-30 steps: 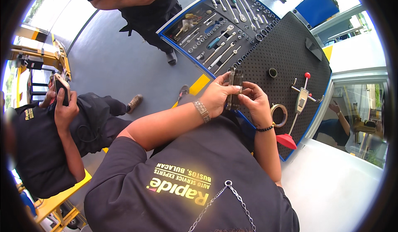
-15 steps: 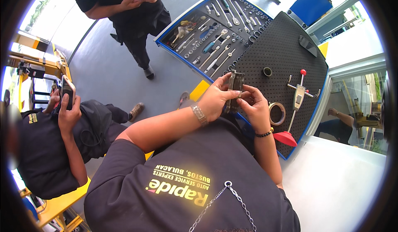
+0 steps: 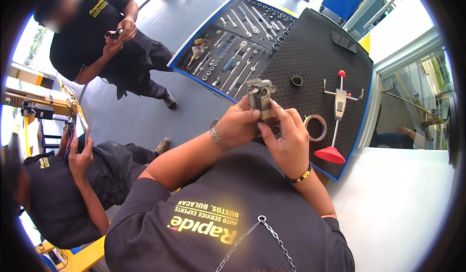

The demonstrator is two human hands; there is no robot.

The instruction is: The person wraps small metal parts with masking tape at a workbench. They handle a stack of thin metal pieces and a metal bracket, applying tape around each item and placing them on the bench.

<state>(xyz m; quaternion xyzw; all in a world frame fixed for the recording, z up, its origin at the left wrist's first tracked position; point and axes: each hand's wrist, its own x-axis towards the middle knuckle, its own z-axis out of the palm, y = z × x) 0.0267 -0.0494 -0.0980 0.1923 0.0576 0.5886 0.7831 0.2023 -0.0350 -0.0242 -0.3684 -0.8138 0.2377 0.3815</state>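
In front of my chest I hold a set of metal brake pads (image 3: 262, 98) in both hands, over the near edge of the workbench. They look like a small stack of dark and grey plates with clips, and are tilted up. My left hand (image 3: 238, 126) grips their left side, its thumb across the near face. My right hand (image 3: 288, 138) is closed on the lower right side, fingers bent around it and thumb against it. Part of the stack is hidden behind my fingers. Right of my right hand, a tan tape roll (image 3: 316, 128) lies on the perforated black mat (image 3: 315, 43).
A long tool with a red cone (image 3: 331, 154) and a crossbar lies on the mat, near a small dark ring (image 3: 297, 80). Left of the mat is a tool tray (image 3: 259, 53) of wrenches and sockets. Two people (image 3: 121, 53) holding phones stand to the left.
The brake pads have been turned, so their clipped end and a broader face now show. My right hand has shifted its grip, and the whole view has swung slightly.
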